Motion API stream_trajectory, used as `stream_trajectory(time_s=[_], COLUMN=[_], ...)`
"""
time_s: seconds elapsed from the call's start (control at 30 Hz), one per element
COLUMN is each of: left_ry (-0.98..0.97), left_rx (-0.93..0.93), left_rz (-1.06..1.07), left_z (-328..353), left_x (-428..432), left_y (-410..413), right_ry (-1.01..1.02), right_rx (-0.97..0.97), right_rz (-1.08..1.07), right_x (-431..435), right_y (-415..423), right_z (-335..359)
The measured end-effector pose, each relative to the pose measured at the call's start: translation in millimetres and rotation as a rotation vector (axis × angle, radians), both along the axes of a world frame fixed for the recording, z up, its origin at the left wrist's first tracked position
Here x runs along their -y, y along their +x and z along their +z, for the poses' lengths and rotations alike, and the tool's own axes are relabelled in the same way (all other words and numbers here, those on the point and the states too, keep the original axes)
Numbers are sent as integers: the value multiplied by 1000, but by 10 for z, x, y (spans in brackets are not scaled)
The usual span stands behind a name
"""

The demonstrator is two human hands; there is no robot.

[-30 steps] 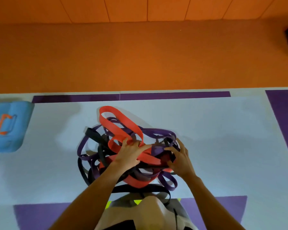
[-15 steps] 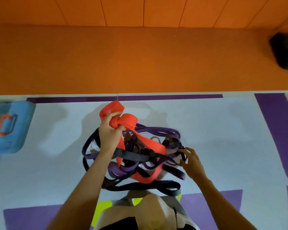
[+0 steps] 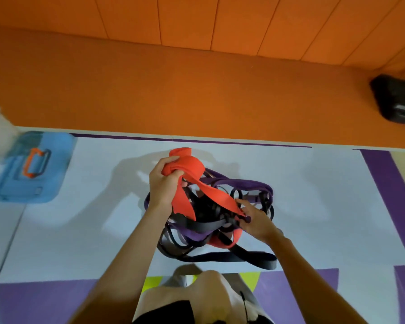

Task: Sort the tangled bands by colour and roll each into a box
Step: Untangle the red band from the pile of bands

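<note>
A tangle of red, purple and black bands lies on the pale mat in front of me. My left hand (image 3: 163,186) grips a bunched loop of the red band (image 3: 216,195) and holds it above the heap. The red strap runs down to my right hand (image 3: 253,219), which pinches it at the knot where black bands (image 3: 204,226) and purple bands (image 3: 241,183) cross. A long black loop (image 3: 248,257) trails out toward my knee.
A blue box (image 3: 33,169) with an orange handle lies at the left edge of the mat. A dark bag (image 3: 396,101) sits on the orange floor at the far right. My knee (image 3: 208,293) is at the bottom centre.
My left hand left the middle of the pile, took the red band's far loop and lifted it. My right hand moved in from the pile's right edge and pinched the red strap.
</note>
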State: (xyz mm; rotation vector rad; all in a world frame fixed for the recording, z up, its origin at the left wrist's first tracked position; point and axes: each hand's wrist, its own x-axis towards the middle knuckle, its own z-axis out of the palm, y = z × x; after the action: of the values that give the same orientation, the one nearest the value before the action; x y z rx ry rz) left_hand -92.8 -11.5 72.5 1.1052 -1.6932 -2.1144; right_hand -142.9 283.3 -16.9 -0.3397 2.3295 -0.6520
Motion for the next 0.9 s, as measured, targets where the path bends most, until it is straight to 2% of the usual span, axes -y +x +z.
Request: stream_trajectory(time_s=[0.07,0.3,0.4,0.47,0.53,0.6,0.67,0.9], left_ry=[95,220,105,48,14,-33,-62,-160], left_rx=[-51,-161,-75,-24,18,60,71,112], left_rz=[61,292,274,252,227,181,158,161], left_z=[113,320,230,138,58,11,-25,-138], left_x=[112,395,511,572,612,637,663,771], left_y=[16,49,95,128,166,193,206,314], right_ry=[115,419,361,283,247,316,364,45], right_rx=[33,-158,-148,-191,-248,-245,-252,-708], right_rz=[41,29,-111,-108,17,186,262,174], right_x=[8,-150,-153,-123,-101,-72,-35,222], right_y=[60,243,259,292,355,434,498,569], right_z=[-32,-85,-97,-85,-108,-154,-224,-277])
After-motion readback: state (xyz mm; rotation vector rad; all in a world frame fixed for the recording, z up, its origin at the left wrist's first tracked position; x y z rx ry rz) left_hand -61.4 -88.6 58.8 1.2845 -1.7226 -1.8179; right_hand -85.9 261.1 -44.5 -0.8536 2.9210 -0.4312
